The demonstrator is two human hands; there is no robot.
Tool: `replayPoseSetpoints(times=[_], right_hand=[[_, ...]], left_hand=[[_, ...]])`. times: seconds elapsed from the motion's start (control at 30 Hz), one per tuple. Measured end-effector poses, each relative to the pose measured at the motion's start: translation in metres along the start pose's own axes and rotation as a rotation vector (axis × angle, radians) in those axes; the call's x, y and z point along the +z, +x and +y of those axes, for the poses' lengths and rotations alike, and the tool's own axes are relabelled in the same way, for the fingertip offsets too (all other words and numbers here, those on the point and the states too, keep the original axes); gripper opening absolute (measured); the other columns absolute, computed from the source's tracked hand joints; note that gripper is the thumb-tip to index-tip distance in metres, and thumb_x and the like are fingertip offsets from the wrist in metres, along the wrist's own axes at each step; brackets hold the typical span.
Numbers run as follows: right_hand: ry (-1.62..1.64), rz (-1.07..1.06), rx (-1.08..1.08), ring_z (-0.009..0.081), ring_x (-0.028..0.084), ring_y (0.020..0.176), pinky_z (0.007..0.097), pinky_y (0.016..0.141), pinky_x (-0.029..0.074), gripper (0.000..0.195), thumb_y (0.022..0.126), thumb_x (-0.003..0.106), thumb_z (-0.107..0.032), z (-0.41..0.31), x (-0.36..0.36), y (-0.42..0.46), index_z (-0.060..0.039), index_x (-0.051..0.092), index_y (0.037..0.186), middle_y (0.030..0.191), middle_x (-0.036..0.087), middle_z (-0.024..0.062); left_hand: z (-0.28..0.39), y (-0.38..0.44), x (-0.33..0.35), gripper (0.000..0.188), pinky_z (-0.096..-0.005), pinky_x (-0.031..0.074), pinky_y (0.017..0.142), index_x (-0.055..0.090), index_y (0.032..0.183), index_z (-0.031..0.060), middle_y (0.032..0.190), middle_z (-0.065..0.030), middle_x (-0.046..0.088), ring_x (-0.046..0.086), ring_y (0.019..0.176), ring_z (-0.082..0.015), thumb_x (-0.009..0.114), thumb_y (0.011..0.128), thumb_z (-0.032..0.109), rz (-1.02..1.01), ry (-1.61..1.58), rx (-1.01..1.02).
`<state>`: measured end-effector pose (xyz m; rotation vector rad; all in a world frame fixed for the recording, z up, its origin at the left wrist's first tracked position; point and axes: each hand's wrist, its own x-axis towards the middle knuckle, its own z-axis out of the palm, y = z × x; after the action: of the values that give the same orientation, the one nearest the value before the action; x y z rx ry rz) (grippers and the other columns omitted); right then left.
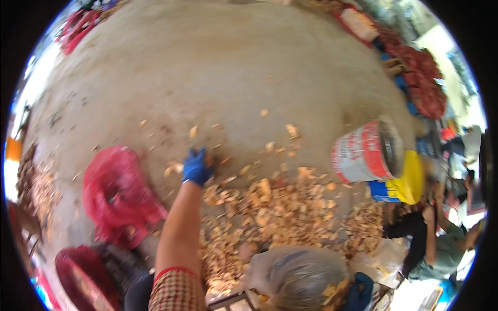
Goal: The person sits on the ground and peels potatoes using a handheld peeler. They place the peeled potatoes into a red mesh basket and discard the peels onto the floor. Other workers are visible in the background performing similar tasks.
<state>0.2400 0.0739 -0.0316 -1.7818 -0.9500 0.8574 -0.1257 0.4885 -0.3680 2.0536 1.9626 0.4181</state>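
Observation:
My left hand (197, 167), in a blue glove, reaches low over the concrete floor (233, 77) beyond a heap of pale shavings or peelings (280, 210). Its fingers point away from me. Blur hides whether anything is in its grasp; a pale scrap (177, 167) lies just left of it. To its left is a crumpled pink mesh bag (116, 190). I cannot make out my right hand. A clear plastic covering (299, 272) bulges at the bottom, with pale scraps on it.
At the right, a red and white bucket (360, 153) lies tilted beside a yellow and blue bucket (410, 179). A co-worker (435, 245) sits at the far right. Filled red mesh sacks (422, 81) line the upper right. A red sack (87, 278) stands at lower left.

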Motion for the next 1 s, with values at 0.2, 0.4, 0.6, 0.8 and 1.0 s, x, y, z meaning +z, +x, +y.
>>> replayPoseSetpoints(times=[0.2,0.4,0.6,0.8,1.0], right_hand=[[-0.393,0.345,-0.055,0.0071,0.050,0.061,0.0245,0.054,0.039,0.024,0.091,0.057,0.002,-0.020,0.029,0.006,-0.0040,0.060,0.114,0.073,0.057,0.0006],[-0.265,0.325,0.006,0.0108,0.057,0.069,0.0292,0.061,0.046,0.023,0.088,0.062,-0.006,-0.029,0.035,0.007,-0.0067,0.064,0.111,0.079,0.063,0.0041],[-0.085,0.328,-0.032,0.0055,0.052,0.065,0.0233,0.056,0.042,0.019,0.092,0.057,0.000,-0.026,0.039,0.005,-0.0037,0.062,0.110,0.076,0.060,-0.0003],[0.028,0.282,0.014,0.0067,0.055,0.067,0.0244,0.059,0.044,0.019,0.092,0.057,-0.004,-0.042,0.036,0.007,-0.0045,0.063,0.110,0.078,0.062,0.0000],[-0.111,0.328,-0.254,0.0109,0.060,0.068,0.0296,0.060,0.049,0.023,0.086,0.062,-0.006,-0.018,0.022,0.004,-0.0052,0.063,0.110,0.082,0.062,0.0027]], left_hand=[[-0.011,-0.005,0.060,0.050,-0.0509,0.050,0.081,0.053,0.118,0.0092,0.112,-0.0217,0.054,0.058,0.097,-0.0438,0.075,0.075,0.021,0.151,-0.265,-0.033],[0.027,-0.069,0.022,0.061,-0.0478,0.046,0.092,0.048,0.122,0.0028,0.113,-0.0205,0.053,0.055,0.106,-0.0430,0.076,0.069,0.017,-0.049,-0.121,-0.093],[0.111,-0.121,-0.045,0.059,-0.0448,0.048,0.090,0.049,0.125,0.0032,0.111,-0.0188,0.056,0.057,0.105,-0.0393,0.075,0.073,0.017,-0.264,-0.180,0.041],[0.166,-0.134,-0.079,0.054,-0.0442,0.050,0.088,0.051,0.125,0.0059,0.109,-0.0174,0.058,0.058,0.102,-0.0370,0.072,0.077,0.018,-0.317,-0.325,0.161],[0.208,-0.146,-0.100,0.049,-0.0435,0.051,0.086,0.053,0.126,0.0086,0.107,-0.0161,0.059,0.059,0.099,-0.0346,0.069,0.081,0.019,-0.386,-0.445,0.258]])
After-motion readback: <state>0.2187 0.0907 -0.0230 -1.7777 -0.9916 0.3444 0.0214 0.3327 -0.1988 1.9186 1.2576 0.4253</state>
